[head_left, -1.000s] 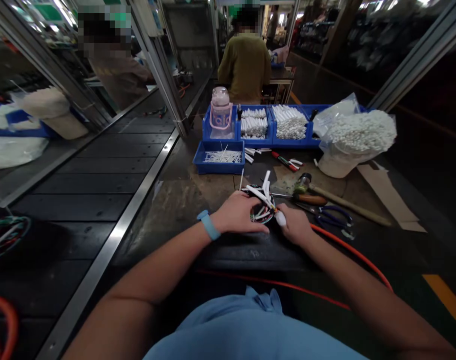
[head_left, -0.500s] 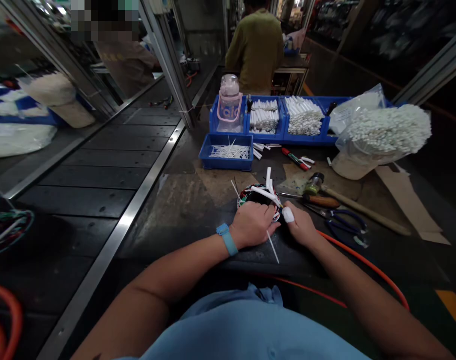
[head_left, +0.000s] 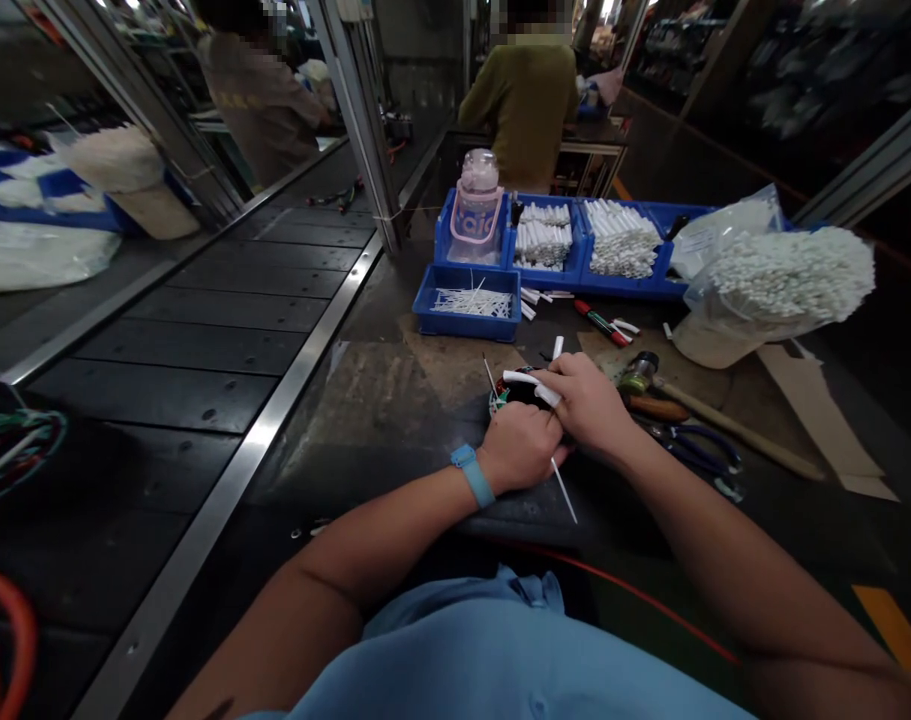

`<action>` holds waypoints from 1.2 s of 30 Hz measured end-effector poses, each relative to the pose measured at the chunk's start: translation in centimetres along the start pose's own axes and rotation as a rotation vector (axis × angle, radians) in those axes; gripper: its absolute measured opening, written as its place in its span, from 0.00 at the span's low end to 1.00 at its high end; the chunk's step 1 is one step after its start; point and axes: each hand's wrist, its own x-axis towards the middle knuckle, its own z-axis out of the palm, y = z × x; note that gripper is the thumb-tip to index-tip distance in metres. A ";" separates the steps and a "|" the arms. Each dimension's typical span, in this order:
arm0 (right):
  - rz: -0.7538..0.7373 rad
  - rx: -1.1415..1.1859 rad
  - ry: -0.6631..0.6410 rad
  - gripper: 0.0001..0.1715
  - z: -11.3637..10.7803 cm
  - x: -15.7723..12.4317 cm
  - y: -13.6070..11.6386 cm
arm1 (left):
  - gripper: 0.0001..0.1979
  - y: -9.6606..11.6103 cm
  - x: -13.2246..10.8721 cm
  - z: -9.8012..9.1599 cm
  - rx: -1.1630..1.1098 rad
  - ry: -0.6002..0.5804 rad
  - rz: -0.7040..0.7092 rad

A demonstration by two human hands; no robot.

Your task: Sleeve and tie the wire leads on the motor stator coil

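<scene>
A ring-shaped wire coil (head_left: 498, 402) with red, green and white strands lies on the dark bench, mostly covered by my hands. My left hand (head_left: 521, 445) is closed at its near side, knuckles up. A thin white tie (head_left: 564, 492) sticks out below those fingers. My right hand (head_left: 588, 402) reaches over the coil's right side, with its fingers bent and pinching by the white sleeves (head_left: 521, 377) on the leads. White wrapping (head_left: 549, 395) shows at my right thumb. The fingertips of both hands meet, and the exact grip is hidden.
Beyond the coil stands a blue tray (head_left: 466, 318) of thin white ties. Blue bins (head_left: 549, 278) hold cut white tubes and a bottle (head_left: 476, 215). To the right are a bagged tube bundle (head_left: 792, 275), pliers (head_left: 699, 445), a hammer handle (head_left: 747, 430) and a marker (head_left: 601, 323).
My right hand has moved up and left over the coil, covering the leads and the sleeves. The left hand keeps its hold. The whole view has shifted slightly.
</scene>
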 end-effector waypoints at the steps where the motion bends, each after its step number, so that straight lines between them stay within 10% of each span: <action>1: 0.004 0.049 0.019 0.19 0.1 -0.2 0.2 | 0.13 0.0 0.0 -0.1 0.000 -0.001 -0.006; 6: 0.271 0.436 0.222 0.25 0.8 -2.4 2.0 | 0.21 0.4 0.1 -0.9 -0.027 -0.002 -0.095; 11: 0.287 0.658 0.093 0.20 1.5 -3.3 2.9 | 0.19 0.5 0.3 -0.6 -0.040 0.016 -0.126; 21: -0.087 -0.096 -0.100 0.19 -1.8 -0.5 0.8 | 0.14 0.1 0.5 0.6 0.019 0.048 -0.028; 29: 0.289 0.129 0.112 0.29 -0.7 -5.1 0.8 | 0.20 0.8 0.4 -0.3 0.033 -0.011 -0.066; 36: 0.411 0.112 -0.196 0.16 2.8 -6.9 1.8 | 0.20 0.8 0.5 0.0 0.085 0.016 -0.019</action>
